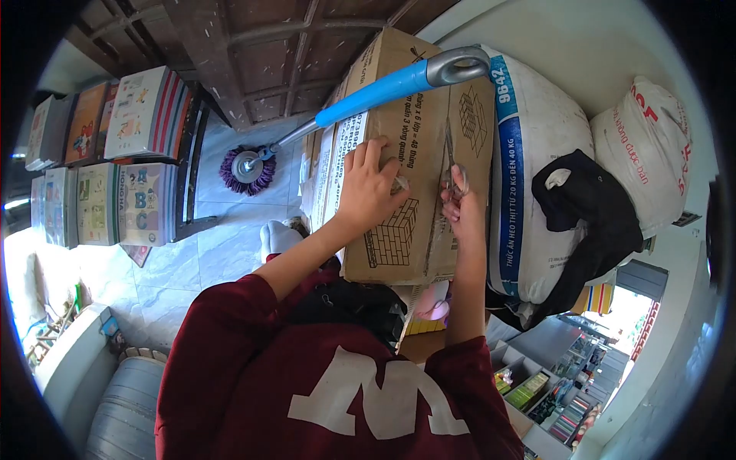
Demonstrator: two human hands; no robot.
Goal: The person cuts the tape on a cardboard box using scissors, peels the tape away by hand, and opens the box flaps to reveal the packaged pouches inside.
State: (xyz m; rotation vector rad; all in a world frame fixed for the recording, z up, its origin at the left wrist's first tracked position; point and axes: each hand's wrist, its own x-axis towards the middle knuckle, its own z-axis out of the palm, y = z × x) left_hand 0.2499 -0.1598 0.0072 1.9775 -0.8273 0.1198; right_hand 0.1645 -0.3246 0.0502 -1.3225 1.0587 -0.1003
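A large brown cardboard box with printed text and brick-like drawings stands in front of me. My left hand rests on its printed face, with the fingers apart. A small pale bit shows between thumb and forefinger, too small to identify. My right hand grips a pair of metal scissors by the handles. The scissor blades lie along the box's taped seam, pointing away from me; whether they are parted I cannot tell. Across the far part of the box leans a mop handle, blue with a grey end.
A purple mop head rests on the tiled floor. Books fill a rack at left. Right of the box stand a white-and-blue sack under black cloth and another sack. A wooden door is behind.
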